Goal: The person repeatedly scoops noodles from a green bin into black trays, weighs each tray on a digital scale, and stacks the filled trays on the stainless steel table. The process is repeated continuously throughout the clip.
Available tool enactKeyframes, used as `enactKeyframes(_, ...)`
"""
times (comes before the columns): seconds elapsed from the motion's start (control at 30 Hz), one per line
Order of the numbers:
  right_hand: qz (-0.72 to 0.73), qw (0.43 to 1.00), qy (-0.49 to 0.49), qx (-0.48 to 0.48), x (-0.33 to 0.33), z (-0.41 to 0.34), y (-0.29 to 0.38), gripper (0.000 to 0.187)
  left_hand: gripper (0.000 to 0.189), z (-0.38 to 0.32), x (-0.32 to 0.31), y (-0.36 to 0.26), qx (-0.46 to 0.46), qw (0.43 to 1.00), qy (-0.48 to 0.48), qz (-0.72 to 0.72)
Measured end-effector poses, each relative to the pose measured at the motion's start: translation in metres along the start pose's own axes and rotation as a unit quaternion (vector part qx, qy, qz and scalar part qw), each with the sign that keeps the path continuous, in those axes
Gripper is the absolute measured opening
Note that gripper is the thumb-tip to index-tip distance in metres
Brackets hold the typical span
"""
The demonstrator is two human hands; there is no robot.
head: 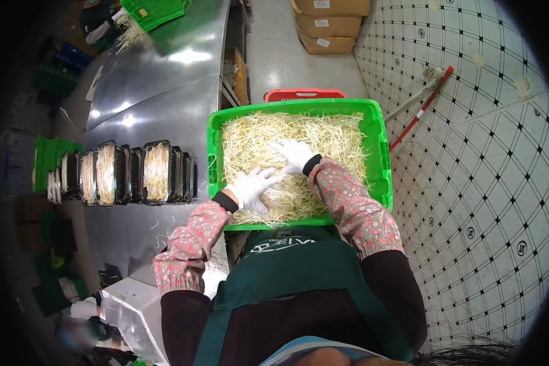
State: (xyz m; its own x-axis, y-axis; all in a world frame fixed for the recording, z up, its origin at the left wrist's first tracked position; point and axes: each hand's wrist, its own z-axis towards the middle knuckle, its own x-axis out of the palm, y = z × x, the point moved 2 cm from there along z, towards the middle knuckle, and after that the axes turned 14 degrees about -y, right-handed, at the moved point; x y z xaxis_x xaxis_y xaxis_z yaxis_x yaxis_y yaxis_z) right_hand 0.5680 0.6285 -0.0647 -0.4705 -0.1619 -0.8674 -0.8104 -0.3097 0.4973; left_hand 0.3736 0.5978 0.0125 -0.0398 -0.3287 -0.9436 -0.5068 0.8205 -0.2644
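Observation:
A green plastic crate [214, 171] full of pale bean sprouts [329, 130] stands before me. My left hand [252, 190], in a white glove, lies on the sprouts near the crate's near left part, fingers spread. My right hand [295, 155], gloved too, rests on them closer to the middle with its fingers apart and pointing left. Neither hand has a visible grip on a bunch; the undersides of both palms are hidden. Floral sleeve covers end at the black cuffs on both wrists.
Black plastic trays of sprouts [157, 171] stand in a row on the steel table [183, 91] at left. Another person's gloved hand [119, 14] is by a tilted green crate [158, 13]. A red crate [305, 94], brown cartons [329, 27] and a red-and-white pole [421, 110] lie beyond.

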Motion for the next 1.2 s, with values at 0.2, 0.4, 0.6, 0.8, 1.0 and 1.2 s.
enactKeyframes(0.2, 0.041, 0.997, 0.001, 0.06, -0.02, -0.029, -0.036, 0.116, 0.093, 0.049, -0.004, 0.039, -0.098, 0.955, -0.255, -0.118)
enactKeyframes(0.4, 0.001, 0.994, -0.015, 0.104, 0.015, -0.042, -0.043, 0.076, 0.094, 0.087, 0.051, 0.054, -0.273, 0.945, -0.099, -0.15)
enactKeyframes(0.6, -0.038, 0.994, -0.053, 0.09, -0.002, -0.067, -0.09, 0.021, 0.057, 0.065, 0.037, 0.043, -0.226, 0.968, -0.074, -0.083)
enactKeyframes(0.8, 0.07, 0.972, -0.199, 0.104, -0.057, -0.036, -0.056, 0.025, 0.059, 0.045, 0.039, 0.039, -0.114, 0.973, -0.172, -0.101)
enactKeyframes(1.0, 0.069, 0.997, 0.023, 0.021, 0.014, -0.01, -0.035, 0.051, 0.073, 0.014, 0.041, 0.064, -0.17, 0.889, -0.22, -0.363)
enactKeyframes(1.2, 0.186, 0.975, -0.044, 0.112, -0.008, 0.01, -0.015, 0.093, 0.049, -0.02, 0.122, 0.078, -0.344, 0.749, -0.273, -0.496)
